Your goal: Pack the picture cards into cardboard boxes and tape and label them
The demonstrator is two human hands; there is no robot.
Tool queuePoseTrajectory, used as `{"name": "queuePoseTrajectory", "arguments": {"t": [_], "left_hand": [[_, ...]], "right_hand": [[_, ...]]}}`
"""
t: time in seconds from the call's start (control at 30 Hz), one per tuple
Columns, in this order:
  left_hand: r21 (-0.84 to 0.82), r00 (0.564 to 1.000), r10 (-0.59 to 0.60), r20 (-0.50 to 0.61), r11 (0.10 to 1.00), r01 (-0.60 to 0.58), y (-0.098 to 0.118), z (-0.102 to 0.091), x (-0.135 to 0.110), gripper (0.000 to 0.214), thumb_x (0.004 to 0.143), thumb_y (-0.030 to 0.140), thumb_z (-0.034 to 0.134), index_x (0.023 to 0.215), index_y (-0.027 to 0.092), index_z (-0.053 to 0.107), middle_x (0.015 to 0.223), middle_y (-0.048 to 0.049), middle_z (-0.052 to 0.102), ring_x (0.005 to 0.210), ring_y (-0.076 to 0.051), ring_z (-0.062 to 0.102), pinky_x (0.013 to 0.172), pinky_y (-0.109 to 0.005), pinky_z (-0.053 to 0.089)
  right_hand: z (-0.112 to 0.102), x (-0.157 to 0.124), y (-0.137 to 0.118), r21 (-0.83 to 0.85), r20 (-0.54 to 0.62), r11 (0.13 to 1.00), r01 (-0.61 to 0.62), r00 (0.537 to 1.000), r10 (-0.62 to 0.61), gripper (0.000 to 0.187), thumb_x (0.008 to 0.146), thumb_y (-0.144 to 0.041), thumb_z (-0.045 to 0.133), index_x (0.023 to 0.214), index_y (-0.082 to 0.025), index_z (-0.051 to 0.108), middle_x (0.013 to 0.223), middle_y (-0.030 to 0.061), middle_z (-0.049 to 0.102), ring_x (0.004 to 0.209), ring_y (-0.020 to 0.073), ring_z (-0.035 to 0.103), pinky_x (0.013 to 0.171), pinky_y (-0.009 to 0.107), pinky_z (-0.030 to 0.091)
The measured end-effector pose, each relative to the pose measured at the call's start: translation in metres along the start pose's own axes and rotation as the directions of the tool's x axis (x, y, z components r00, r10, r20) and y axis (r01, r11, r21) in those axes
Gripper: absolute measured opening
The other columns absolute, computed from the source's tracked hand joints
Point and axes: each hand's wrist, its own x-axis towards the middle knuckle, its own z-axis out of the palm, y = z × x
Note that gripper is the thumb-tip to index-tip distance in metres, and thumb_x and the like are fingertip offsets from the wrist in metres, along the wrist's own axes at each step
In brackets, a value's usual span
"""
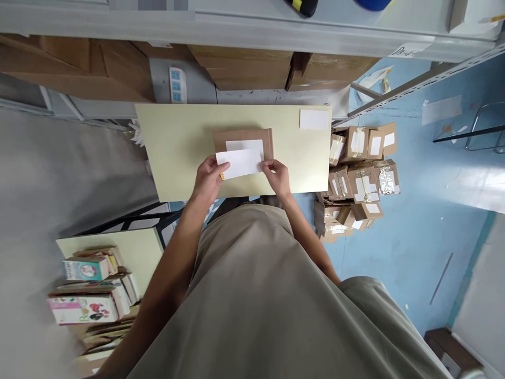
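Both my hands hold a white label sheet by its two ends, tilted slightly, above the table. My left hand pinches its left end with the thumb on top; a small yellow mark shows by that thumb. At the right end, the fingertips of my right hand close on the sheet's edge. Beneath it lies a flat brown cardboard package with another white label on its surface, partly covered by the held sheet.
The pale yellow table bears a white sheet at its far right. Labelled cardboard boxes are stacked on the blue floor at right. A side table at lower left carries piled boxes. A power strip and shelf stand behind.
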Motion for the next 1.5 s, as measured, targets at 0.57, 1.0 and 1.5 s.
{"name": "queuePoseTrajectory", "arguments": {"t": [0.57,1.0,1.5], "left_hand": [[-0.136,0.994,-0.076,-0.077,0.989,0.065,-0.015,0.013,0.023,0.03,0.073,0.037,0.086,0.084,0.024,0.061,0.102,-0.0056,0.083,0.123,-0.033,0.079,0.105,-0.046,0.067],[-0.031,0.985,-0.056,-0.165,0.998,0.052,-0.031,0.001,0.031,0.036,0.08,0.048,0.087,0.085,0.025,0.06,0.087,-0.0015,0.076,0.103,-0.026,0.081,0.094,-0.038,0.068],[0.471,0.962,0.129,-0.243,0.882,0.001,-0.061,-0.026,0.071,0.037,0.093,0.059,0.079,0.093,0.023,0.068,0.088,-0.0031,0.072,0.084,-0.019,0.07,0.081,-0.032,0.06]], "right_hand": [[0.004,0.01,-0.003,-0.049,-0.051,0.997,0.059,0.997,-0.061,0.052,0.098,-0.079,0.074,0.093,-0.027,0.069,0.101,0.0056,0.08,0.099,0.0228,0.073,0.099,0.038,0.061],[0.004,0.013,0.008,-0.11,-0.051,0.992,0.067,0.996,-0.073,0.046,0.104,-0.072,0.068,0.096,-0.027,0.069,0.107,0.007,0.082,0.1,0.0232,0.075,0.1,0.039,0.062],[0.015,0.034,0.023,-0.481,-0.097,0.877,0.019,0.993,-0.074,0.019,0.114,-0.037,0.063,0.104,-0.024,0.072,0.111,0.0103,0.079,0.107,0.0263,0.076,0.102,0.041,0.06]]}}
